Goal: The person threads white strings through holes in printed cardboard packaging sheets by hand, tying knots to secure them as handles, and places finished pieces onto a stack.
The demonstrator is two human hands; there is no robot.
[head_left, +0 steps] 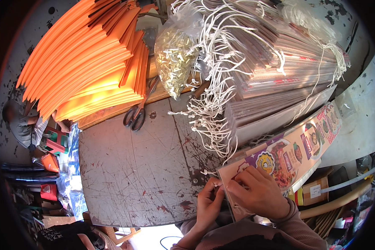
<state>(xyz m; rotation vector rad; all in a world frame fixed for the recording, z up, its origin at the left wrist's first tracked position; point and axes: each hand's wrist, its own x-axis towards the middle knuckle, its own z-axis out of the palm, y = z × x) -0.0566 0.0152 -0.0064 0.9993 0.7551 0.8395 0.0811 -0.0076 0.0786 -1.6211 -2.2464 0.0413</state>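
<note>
A long printed sign (pixel 296 156) with food pictures, in a clear plastic cover, slants across the table's right front edge. At its near short edge, my left hand (pixel 208 204) is closed in a pinch; what lies between the fingertips is too small to make out. My right hand (pixel 260 192) rests on the sign with its fingers curled round toward that same edge, close to the left fingertips. A white cord end (pixel 208 172) sticks out just beyond the left hand. Behind the sign lies a thick stack of similar plastic-covered signs (pixel 275 100) with knotted white cords (pixel 214 104) at their ends.
Black-handled scissors (pixel 135 116) lie on the scratched metal table (pixel 141 175), by a wooden board (pixel 96 118). A fanned orange stack (pixel 83 62) and a clear bag of small gold-coloured metal pieces (pixel 175 58) stand behind. Another person (pixel 23 129) sits at far left.
</note>
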